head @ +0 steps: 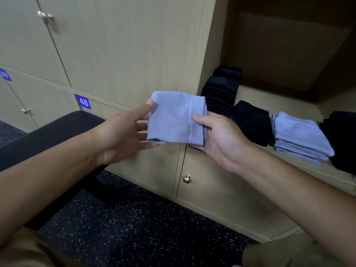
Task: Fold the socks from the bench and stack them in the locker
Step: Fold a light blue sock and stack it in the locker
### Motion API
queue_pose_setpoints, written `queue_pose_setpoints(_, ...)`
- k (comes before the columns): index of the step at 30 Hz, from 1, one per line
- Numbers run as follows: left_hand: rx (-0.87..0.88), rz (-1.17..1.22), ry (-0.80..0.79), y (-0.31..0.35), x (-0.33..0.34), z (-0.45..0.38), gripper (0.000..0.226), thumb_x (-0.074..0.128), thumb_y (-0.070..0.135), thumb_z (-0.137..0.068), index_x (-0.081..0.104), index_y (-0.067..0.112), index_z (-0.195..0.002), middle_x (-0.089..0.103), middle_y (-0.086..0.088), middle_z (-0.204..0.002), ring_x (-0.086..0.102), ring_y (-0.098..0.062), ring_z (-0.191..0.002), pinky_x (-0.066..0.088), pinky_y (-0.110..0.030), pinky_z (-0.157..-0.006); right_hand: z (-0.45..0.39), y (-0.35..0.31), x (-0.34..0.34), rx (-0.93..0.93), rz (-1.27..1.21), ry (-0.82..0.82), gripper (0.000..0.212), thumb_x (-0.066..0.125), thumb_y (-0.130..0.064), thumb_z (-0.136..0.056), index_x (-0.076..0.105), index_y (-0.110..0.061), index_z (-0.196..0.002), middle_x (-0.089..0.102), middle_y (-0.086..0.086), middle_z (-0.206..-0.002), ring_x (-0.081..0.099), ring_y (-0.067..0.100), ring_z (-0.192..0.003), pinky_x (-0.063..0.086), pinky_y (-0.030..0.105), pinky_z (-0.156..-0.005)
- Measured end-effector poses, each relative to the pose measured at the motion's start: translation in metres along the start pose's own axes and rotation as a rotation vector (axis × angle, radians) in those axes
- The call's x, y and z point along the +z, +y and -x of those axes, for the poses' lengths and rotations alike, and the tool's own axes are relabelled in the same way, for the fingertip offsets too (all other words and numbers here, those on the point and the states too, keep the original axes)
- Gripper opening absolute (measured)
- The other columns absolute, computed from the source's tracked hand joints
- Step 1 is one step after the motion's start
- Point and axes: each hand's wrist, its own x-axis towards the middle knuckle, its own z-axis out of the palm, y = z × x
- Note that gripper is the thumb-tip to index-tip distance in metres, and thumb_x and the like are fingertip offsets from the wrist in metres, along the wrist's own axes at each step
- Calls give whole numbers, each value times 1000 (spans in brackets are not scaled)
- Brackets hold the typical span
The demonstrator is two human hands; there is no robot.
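Both hands are holding a folded light-blue sock (176,117) up in the air in front of the closed locker doors, just left of the open locker (289,97). The right hand (221,139) is clamping the grip on the sock's right edge, thumb on the near face and fingers curled behind. The left hand (123,132) is touching the left edge with straight, spread fingers, thumb tip at the top corner; looks more like supporting than pinching. The sock is reading as a near-square bundle, slightly wider than tall, long axis running left-right, with a seam or cuff band running vertically near the right end. Inside the locker, on its shelf floor, a stack of folded light-blue socks (302,137) is lying to the right of the held sock and farther in, with dark folded socks (250,124) between them and more dark ones at far left and far right. The right hand is nearer the stack, so the placing move is likely going rightward and inward, carried by that hand. The dark counter (57,132) is sitting near left, under the left forearm.
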Motion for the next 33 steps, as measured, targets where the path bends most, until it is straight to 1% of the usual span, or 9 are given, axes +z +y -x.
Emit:
queue_pose_setpoints(3, 8, 26, -65, -1, 2, -2, 58, 56, 52, -94, 64, 13, -136, 66, -14, -135, 65, -28, -124, 59, -38, -95, -1, 0, -4, 22, -85, -28, 35, 43, -12, -105, 61, -15, -135, 72, 6, -126, 68, 27, -119, 51, 48, -105)
queue_pose_setpoints(8, 89, -24, -18, -3, 4, -2, 50, 61, 42, -94, 70, 1, -122, 73, -17, -120, 70, -25, -110, 60, -35, -91, -1, 3, -7, 0, -68, -32, 34, 48, -16, -104, 60, -15, -136, 71, 6, -128, 68, 25, -118, 54, 47, -102)
queue_pose_setpoints(10, 137, -101, 11, -5, 1, -3, 52, 64, 40, -97, 66, -6, -122, 70, -23, -124, 69, -33, -113, 57, -38, -94, 0, 5, -7, -35, -2, 48, 39, 59, -22, -101, 52, -21, -139, 70, 7, -128, 71, 24, -110, 61, 42, -84)
queue_pose_setpoints(12, 194, -166, 44, -6, -2, -3, 55, 68, 39, -96, 63, -10, -121, 67, -28, -124, 65, -41, -119, 55, -40, -96, 1, 6, -9, -84, 111, 125, 46, 68, -28, -97, 45, -34, -136, 70, 4, -123, 72, 23, -103, 58, 34, -68)
queue_pose_setpoints(16, 308, -241, 122, -5, -1, -3, 39, 64, 28, -100, 66, -8, -114, 68, -31, -117, 72, -30, -100, 58, -30, -82, 6, 2, -8, -126, 235, 86, 25, 66, -26, -98, 59, -24, -122, 75, 7, -111, 72, 26, -104, 62, 41, -86)
queue_pose_setpoints(22, 451, -493, 253, -1, 2, 1, 23, 67, 26, -98, 69, 4, -92, 75, -18, -95, 62, -6, -67, 47, -12, -61, 10, 5, -5, -165, 334, 59, 20, 65, -22, -100, 65, -7, -111, 77, 10, -102, 73, 26, -100, 60, 44, -90)
queue_pose_setpoints(29, 498, -428, 285, 4, 3, 7, 26, 83, 20, -85, 68, -1, -86, 66, -29, -88, 60, -19, -73, 46, -35, -71, 6, 8, -6, -155, 404, 57, 19, 61, -21, -102, 63, -4, -109, 76, 14, -100, 74, 26, -94, 60, 46, -90)
queue_pose_setpoints(31, 506, -418, 272, 6, 2, 8, 24, 85, 18, -82, 69, 0, -86, 65, -26, -84, 60, -18, -72, 47, -34, -70, 5, 10, -7, -133, 417, 50, 18, 65, -19, -99, 61, -7, -112, 77, 10, -102, 74, 24, -96, 60, 42, -86)
queue_pose_setpoints(33, 517, -465, 238, 7, 4, 10, 22, 85, 14, -80, 70, 0, -86, 65, -28, -86, 60, -15, -70, 49, -26, -65, 5, 10, -8, -118, 395, 45, 30, 72, -20, -94, 57, -13, -119, 77, 6, -106, 74, 20, -94, 59, 33, -74)
